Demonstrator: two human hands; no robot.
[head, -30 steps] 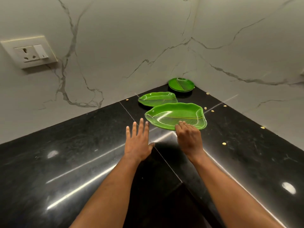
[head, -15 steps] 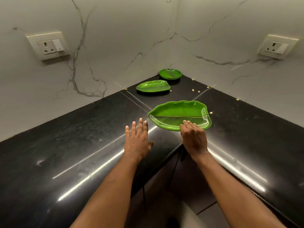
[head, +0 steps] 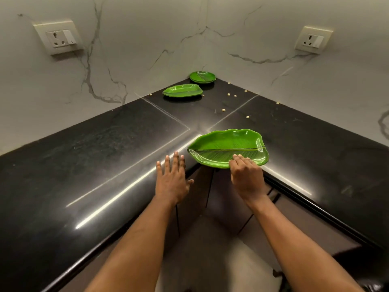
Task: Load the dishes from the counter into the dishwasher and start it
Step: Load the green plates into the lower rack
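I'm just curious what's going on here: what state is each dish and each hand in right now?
Large leaf plate: held at its near rim by the right hand, jutting past the edge of the counter.
Small leaf plate: lying flat on the counter, untouched.
Round plate: flat in the far corner, untouched.
Right hand: gripping the large leaf plate.
Left hand: open, fingers straight, holding nothing.
Crumbs: scattered on the counter.

Left socket (head: 61, 37), right socket (head: 312, 40), scattered crumbs (head: 223, 110)

Left hand (head: 171, 180) flat, fingers straight, right hand (head: 246, 178) gripping leaf plate (head: 227, 144)
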